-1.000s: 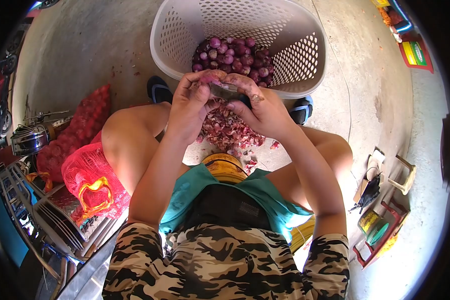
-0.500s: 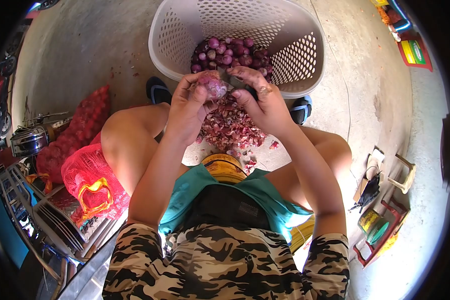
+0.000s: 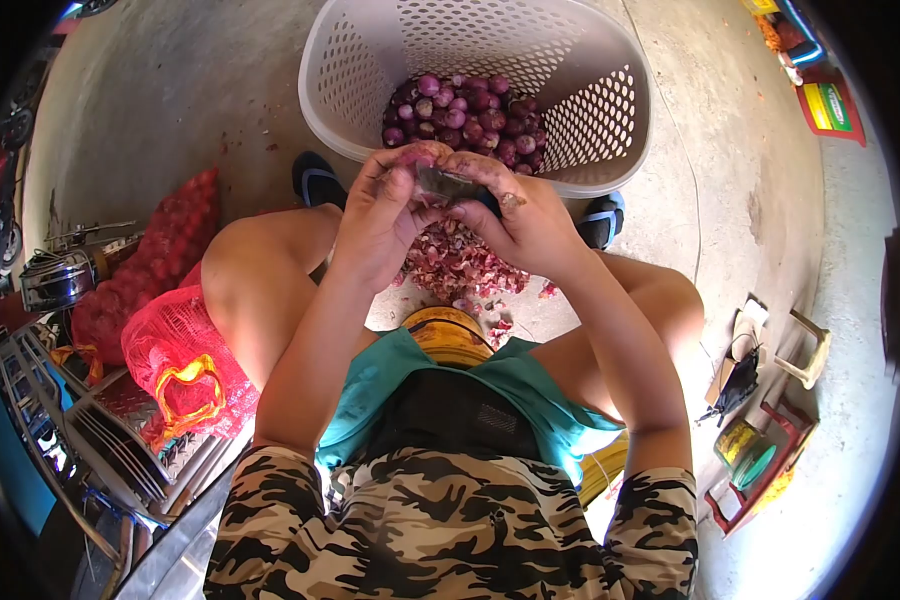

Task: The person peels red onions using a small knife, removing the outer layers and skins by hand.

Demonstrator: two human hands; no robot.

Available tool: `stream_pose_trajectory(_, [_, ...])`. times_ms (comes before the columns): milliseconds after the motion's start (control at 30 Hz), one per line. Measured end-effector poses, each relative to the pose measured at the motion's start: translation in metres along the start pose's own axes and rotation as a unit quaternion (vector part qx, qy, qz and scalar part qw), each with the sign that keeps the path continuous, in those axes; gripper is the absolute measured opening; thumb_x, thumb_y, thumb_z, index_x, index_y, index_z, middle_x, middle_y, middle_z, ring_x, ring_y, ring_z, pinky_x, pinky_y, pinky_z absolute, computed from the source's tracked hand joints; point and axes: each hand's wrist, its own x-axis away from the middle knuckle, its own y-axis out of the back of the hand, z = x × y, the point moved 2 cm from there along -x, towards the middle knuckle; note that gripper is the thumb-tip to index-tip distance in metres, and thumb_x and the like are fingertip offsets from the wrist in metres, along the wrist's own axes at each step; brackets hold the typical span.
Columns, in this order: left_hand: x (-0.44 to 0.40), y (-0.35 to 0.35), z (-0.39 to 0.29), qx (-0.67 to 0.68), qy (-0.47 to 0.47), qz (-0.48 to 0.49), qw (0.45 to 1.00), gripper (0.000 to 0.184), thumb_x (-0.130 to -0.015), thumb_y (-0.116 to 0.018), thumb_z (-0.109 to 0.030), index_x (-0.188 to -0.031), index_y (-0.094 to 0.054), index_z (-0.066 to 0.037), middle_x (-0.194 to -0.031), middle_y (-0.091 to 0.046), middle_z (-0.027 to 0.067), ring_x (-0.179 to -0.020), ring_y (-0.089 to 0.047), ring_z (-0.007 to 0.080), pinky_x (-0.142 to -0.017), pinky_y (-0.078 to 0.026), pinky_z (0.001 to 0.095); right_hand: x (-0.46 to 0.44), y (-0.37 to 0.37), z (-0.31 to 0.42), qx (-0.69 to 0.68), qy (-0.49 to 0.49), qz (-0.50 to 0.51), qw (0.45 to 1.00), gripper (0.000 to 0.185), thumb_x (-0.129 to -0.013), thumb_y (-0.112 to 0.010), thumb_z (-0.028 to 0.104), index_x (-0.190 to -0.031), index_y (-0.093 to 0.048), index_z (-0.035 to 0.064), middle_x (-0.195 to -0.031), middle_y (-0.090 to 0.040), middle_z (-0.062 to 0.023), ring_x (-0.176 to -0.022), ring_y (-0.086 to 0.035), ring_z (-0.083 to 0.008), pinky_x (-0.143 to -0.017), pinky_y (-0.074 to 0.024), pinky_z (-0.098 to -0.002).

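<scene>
My left hand (image 3: 375, 205) is closed around a purple-red onion (image 3: 422, 155), mostly hidden by my fingers and the blade. In my right hand (image 3: 520, 215) is a small knife (image 3: 450, 185) with a wide greyish blade, its dark handle largely covered by my palm. The blade lies against the onion, and the fingertips of both hands nearly meet there. Below my hands, a heap of dry onion skins (image 3: 460, 260) covers the floor between my legs. Just beyond them, several onions (image 3: 470, 105) lie in the bottom of a light grey perforated basket (image 3: 335, 110).
Red mesh sacks, one plainly full of onions (image 3: 165, 240), lie at my left beside a metal rack (image 3: 90, 430). A yellow container (image 3: 448, 335) is under me. At right are a red stool (image 3: 790, 455) with a tin and a beige stool (image 3: 808, 350).
My right hand has moved left toward the onion, bringing the blade against it. The onion has turned and is now more covered.
</scene>
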Motion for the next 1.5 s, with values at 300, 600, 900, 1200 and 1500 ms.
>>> stream_pose_trajectory(300, [0.0,-0.002,0.001,0.008,0.009,-0.001,1.0,0.034,-0.092,-0.055,-0.037,-0.116,-0.051,-0.014,-0.119,-0.056,0.0025,-0.107,-0.055,0.017,-0.086,-0.049,0.0372,-0.005,0.003,0.006,0.007,-0.01,-0.007,1.0,0.037,-0.083,-0.064,0.009,-0.117,-0.049,0.0063,-0.112,-0.062,-0.0153,-0.096,-0.063,-0.0336,-0.079,-0.0527,-0.0362])
stream_pose_trajectory(600, [0.0,0.0,0.001,-0.02,-0.012,-0.015,1.0,0.032,-0.091,-0.057,-0.034,-0.116,-0.05,-0.016,-0.115,-0.057,0.002,-0.102,-0.057,0.0162,-0.081,-0.05,0.0375,-0.004,-0.002,0.0,-0.107,-0.01,-0.094,0.99,0.036,-0.087,-0.061,0.017,-0.122,-0.052,0.0105,-0.117,-0.06,-0.0126,-0.091,-0.064,-0.0329,-0.076,-0.0516,-0.0372])
stream_pose_trajectory(900, [0.001,-0.002,-0.001,-0.035,-0.002,-0.022,0.999,0.037,-0.09,-0.059,-0.033,-0.12,-0.049,-0.015,-0.114,-0.058,0.0022,-0.101,-0.057,0.0158,-0.078,-0.05,0.0356,-0.005,-0.002,-0.004,-0.189,-0.073,-0.097,0.974,0.033,-0.09,-0.058,0.012,-0.121,-0.051,0.0048,-0.117,-0.059,-0.0135,-0.101,-0.062,-0.0287,-0.083,-0.0487,-0.0337])
stream_pose_trajectory(1200, [0.002,-0.002,-0.004,-0.03,0.0,0.016,0.999,0.042,-0.091,-0.059,-0.028,-0.128,-0.048,-0.01,-0.12,-0.057,0.0043,-0.105,-0.057,0.0172,-0.081,-0.049,0.0341,-0.005,0.001,-0.003,-0.259,-0.121,-0.09,0.954,0.033,-0.092,-0.055,0.012,-0.124,-0.05,0.0043,-0.107,-0.061,-0.0114,-0.09,-0.061,-0.0174,-0.079,-0.0476,-0.0303])
stream_pose_trajectory(1500, [0.002,-0.001,-0.008,-0.071,-0.018,-0.022,0.997,0.045,-0.09,-0.061,-0.022,-0.129,-0.047,-0.005,-0.12,-0.056,0.0068,-0.106,-0.056,0.0174,-0.084,-0.048,0.033,-0.001,0.006,-0.005,-0.278,-0.173,-0.052,0.943,0.036,-0.093,-0.056,0.013,-0.127,-0.045,0.0044,-0.106,-0.062,-0.0102,-0.087,-0.062,-0.0159,-0.079,-0.0476,-0.0288])
